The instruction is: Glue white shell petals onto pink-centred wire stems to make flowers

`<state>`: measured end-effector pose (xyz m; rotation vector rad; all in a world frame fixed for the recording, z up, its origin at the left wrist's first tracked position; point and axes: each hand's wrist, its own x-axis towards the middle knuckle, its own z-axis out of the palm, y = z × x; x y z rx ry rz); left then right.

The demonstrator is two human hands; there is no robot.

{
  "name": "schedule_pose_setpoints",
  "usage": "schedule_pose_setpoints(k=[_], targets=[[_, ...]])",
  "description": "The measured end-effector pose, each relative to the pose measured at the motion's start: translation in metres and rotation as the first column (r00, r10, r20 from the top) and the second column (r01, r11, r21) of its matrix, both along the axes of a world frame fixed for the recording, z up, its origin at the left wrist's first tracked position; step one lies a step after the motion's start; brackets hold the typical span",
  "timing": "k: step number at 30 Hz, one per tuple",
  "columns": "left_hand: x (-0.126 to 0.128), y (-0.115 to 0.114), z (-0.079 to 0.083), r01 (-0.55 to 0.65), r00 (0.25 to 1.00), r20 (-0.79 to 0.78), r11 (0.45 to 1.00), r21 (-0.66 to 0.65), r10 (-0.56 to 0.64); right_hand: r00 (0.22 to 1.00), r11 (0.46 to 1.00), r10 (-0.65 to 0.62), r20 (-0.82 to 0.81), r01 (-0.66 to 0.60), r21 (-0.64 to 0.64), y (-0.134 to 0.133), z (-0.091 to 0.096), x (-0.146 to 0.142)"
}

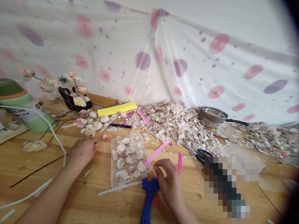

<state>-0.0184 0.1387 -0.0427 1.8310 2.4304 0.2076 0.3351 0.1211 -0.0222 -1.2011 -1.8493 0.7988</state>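
Note:
My left hand (pixel 81 151) is closed around a thin dark stem (pixel 38 170) that runs down to the left. A small pink bud (pixel 105 137) tips the stem just beyond my fingers. My right hand (pixel 169 180) is at the right edge of a clear compartment tray (pixel 112 169), thumb and forefinger curled together; whatever they pinch, if anything, is too small to make out. Pale dried petals (pixel 129 159) lie in the tray. A blue glue gun (pixel 147 199) is beside my right hand, its nozzle end hidden. A pink strip (pixel 158 151) lies across the tray's right side.
A heap of pale petals (pixel 173 121) spreads along the back. Scissors (pixel 203 154) and a metal pan (pixel 213 115) are at right. Finished flowers (pixel 79 101), a yellow paper roll (pixel 118 108), a black marker (pixel 121 125), a green bottle (pixel 30 109) and a white cord (pixel 54 133) are at left.

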Motion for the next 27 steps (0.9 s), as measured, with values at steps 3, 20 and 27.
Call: schedule_pose_setpoints(k=[3, 20, 27], targets=[[0.002, -0.001, 0.005, 0.007, 0.998, -0.057, 1.0, -0.007, -0.008, 0.998, 1.0, 0.024, 0.063, -0.025, 0.014, 0.004, 0.004, -0.003], [0.057, -0.04, 0.076, 0.023, 0.992, -0.109, 0.739, 0.673, 0.068, 0.865, 0.992, 0.092, 0.492, -0.122, 0.029, -0.006, -0.005, -0.032], [0.098, -0.062, 0.09, 0.147, 0.988, -0.113, 0.427, 0.892, -0.103, 0.92, 0.988, 0.116, 0.375, -0.146, 0.054, -0.004, -0.01, -0.034]])
